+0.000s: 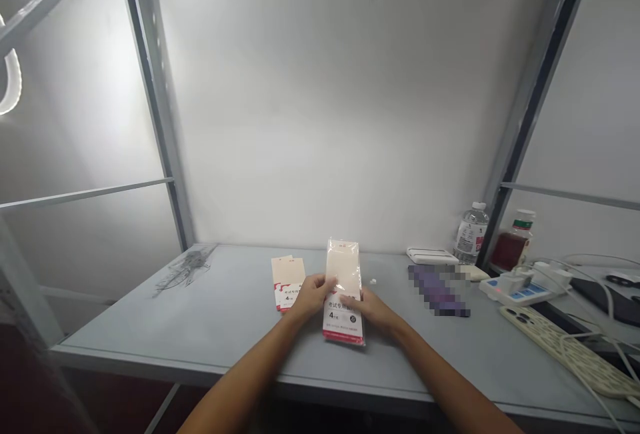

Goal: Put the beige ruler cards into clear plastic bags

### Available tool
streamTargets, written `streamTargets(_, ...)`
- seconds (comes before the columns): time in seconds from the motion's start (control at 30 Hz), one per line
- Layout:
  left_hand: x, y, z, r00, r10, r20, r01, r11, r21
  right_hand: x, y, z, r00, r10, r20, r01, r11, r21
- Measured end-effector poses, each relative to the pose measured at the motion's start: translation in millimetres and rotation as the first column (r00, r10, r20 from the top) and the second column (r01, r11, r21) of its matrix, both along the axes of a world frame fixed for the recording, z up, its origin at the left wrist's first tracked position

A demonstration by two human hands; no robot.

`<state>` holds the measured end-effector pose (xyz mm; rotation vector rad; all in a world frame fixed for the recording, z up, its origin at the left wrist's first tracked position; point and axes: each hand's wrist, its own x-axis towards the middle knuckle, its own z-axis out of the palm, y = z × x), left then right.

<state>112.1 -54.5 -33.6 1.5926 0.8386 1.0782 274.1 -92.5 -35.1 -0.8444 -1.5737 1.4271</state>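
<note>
Both of my hands grip one clear plastic packet (343, 264) with a cream upper part, a white label bearing a large 4, and a red strip at its lower end. My left hand (316, 293) is closed on its left edge, the thumb lying over the front. On the right edge, my right hand (374, 307) is closed with its thumb across the label. The packet is held upright above the table. Just left of my left hand lie two similar cream-and-red packets (291, 271), overlapping and partly covered by that hand.
On the grey table (200, 327), a pixelated purple item (440, 291) lies to the right. Beyond it stand a water bottle (471, 234), a jar of dark red contents (511, 244) and a power strip (520, 287). A patterned phone case (565, 347) and loose cables (610, 314) crowd the right edge.
</note>
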Motion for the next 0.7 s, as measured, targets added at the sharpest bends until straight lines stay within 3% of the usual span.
streamTargets(0.17, -5, 4, 0.1, 0.958, 0.251, -0.137, -0.248, 0.968, 0.041, 4, 6, -1.7, 0.993, -0.117, 0.028, 0.117, 0.993, -0.001)
streamTargets(0.37, -18, 10, 1.2, 0.815, 0.445, -0.372, -0.403, 0.896, 0.188, 3, 12, -10.1, 0.941, -0.296, 0.162, 0.283, 0.954, 0.100)
streamTargets(0.43, -23, 13, 2.7, 0.749, 0.487, -0.449, -0.433, 0.873, 0.225, 4, 13, -11.4, 0.878, -0.424, 0.224, 0.373, 0.898, 0.234)
streamTargets(0.57, -37, 23, 3.1, 0.570, 0.562, -0.598, -0.483, 0.819, 0.309, 11, 16, -9.1, 0.673, -0.684, 0.282, 0.525, 0.710, 0.470)
streamTargets(0.7, -53, 29, 1.6, 0.344, 0.587, -0.732, -0.529, 0.766, 0.366, 28, 23, -9.8, 0.521, -0.762, 0.384, 0.546, 0.644, 0.536)
